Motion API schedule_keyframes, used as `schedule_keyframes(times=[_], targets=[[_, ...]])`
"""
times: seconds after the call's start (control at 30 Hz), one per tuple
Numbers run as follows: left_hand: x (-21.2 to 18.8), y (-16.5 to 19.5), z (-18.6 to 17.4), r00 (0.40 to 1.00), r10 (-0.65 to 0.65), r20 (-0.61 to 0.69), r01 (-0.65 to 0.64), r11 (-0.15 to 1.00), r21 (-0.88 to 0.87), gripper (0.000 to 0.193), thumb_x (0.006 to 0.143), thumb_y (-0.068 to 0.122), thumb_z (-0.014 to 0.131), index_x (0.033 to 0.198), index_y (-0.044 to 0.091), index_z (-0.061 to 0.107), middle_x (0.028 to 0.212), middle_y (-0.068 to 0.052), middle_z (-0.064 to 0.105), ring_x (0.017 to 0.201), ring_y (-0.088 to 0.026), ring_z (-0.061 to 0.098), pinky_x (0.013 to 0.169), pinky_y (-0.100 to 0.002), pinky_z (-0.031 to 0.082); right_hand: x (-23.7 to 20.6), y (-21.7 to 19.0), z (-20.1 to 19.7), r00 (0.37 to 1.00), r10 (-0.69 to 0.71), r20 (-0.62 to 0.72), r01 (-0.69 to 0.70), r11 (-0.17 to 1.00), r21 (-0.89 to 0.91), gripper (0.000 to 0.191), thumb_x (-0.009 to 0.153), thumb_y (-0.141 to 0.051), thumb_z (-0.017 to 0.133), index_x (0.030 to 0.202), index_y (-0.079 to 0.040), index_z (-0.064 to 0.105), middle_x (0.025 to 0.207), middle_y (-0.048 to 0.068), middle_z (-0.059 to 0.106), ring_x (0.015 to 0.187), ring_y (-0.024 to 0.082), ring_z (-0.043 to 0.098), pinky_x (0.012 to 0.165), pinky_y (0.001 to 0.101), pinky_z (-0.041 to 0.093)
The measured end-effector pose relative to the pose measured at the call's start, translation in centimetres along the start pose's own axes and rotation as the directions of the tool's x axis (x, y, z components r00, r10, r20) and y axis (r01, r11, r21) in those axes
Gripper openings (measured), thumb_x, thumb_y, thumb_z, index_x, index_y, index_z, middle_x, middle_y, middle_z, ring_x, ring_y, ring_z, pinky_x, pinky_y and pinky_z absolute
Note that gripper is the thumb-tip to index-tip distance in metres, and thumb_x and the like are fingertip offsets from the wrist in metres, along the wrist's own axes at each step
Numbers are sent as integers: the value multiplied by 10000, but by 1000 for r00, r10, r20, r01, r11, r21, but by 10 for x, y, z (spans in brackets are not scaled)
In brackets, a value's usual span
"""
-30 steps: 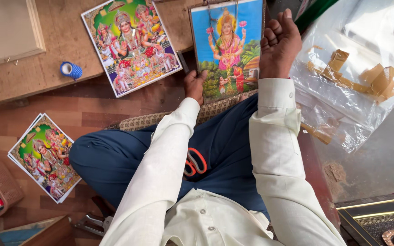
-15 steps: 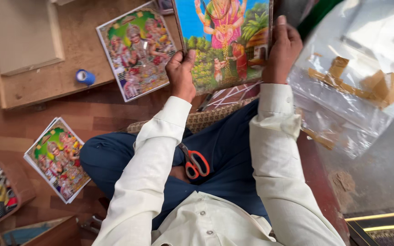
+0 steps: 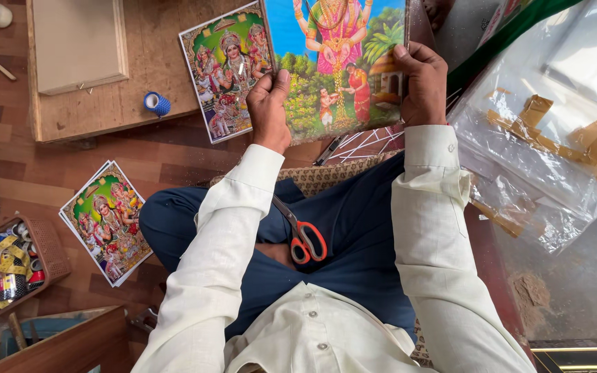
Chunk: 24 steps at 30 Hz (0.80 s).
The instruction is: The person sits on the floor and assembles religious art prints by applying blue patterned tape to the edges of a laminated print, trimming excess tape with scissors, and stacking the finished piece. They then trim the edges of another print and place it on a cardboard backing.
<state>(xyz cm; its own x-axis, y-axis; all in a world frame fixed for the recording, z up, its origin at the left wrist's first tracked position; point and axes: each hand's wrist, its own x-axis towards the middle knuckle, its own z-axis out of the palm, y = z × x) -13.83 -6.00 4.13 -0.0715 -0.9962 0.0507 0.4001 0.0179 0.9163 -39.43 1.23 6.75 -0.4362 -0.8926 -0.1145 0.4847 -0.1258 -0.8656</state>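
Glossy colour print pinched at its lower corners between left hand and right hand, top cropped by the frame, red-handled scissors lay below on lap, blades half hidden by sleeve.

Three lots of colourful devotional prints show: one print held up at the far side, one print lying on the wooden board, and one small stack on the floor at left. There is one pair of red-handled scissors, one blue tape roll, one basket of bits, and two hands.
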Motion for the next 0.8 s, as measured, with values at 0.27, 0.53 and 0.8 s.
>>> schedule_keyframes(times=[0.27,0.53,0.8], targets=[[-4,18,-1,995,32,92,-35,999,22,174,1028,140,692,1084,-14,749,985,-25,721,900,-111,600,851,-290,499,2,5,-6,1000,10,10,-10,998,69,166,1005,-137,706,1066,9,755,953,94,771,807,177,730,735,342,619],[-5,29,-4,986,23,164,-31,998,46,154,1025,122,684,1038,-13,756,904,-5,715,829,-89,564,805,-266,477,8,17,-25,996,-14,93,4,994,109,171,1042,-145,706,1111,6,748,1008,59,773,890,153,707,858,319,574],[-9,38,-2,978,38,207,-55,996,73,174,1075,135,656,1006,-8,727,896,6,673,836,-84,527,804,-268,451,10,15,-19,994,-28,102,13,988,151,162,1040,-128,675,1098,5,746,1016,81,778,898,163,717,861,320,583]])
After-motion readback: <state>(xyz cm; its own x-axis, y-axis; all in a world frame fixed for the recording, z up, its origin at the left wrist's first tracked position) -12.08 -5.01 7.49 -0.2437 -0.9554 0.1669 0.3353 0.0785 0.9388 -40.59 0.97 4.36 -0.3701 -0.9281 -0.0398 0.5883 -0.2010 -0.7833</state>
